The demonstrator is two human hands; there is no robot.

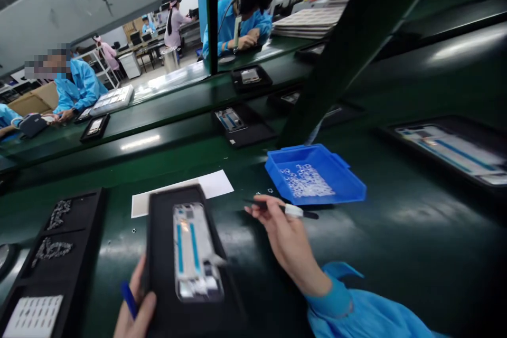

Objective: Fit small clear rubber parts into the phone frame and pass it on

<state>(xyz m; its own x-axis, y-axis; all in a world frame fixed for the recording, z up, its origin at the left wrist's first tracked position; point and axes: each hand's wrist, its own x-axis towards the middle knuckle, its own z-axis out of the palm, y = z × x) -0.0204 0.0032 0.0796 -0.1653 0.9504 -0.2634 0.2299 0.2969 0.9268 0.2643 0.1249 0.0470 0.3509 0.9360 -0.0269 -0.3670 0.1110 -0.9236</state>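
My left hand (137, 306) grips the left edge of a black tray (162, 259), thumb on top. A blue stick-like thing (129, 300), perhaps a tool handle, pokes out between its fingers. In the tray lies a silver phone frame (198, 253) with two blue strips; a blurred whitish piece (216, 260) shows at its right edge. My right hand (287, 237) pinches dark tweezers (304, 213) with a white band, their tip pointing left. It is just in front of a blue bin (273, 169) holding many small clear ring-like parts (307, 182).
A white sheet (217, 184) lies behind the tray. At left stands a black compartment box (85, 237) with small parts and a white sticker sheet (35, 317). Another phone tray (447, 148) sits at right. A dark slanted post (340, 63) rises behind the bin. Co-workers in blue sit across the line.
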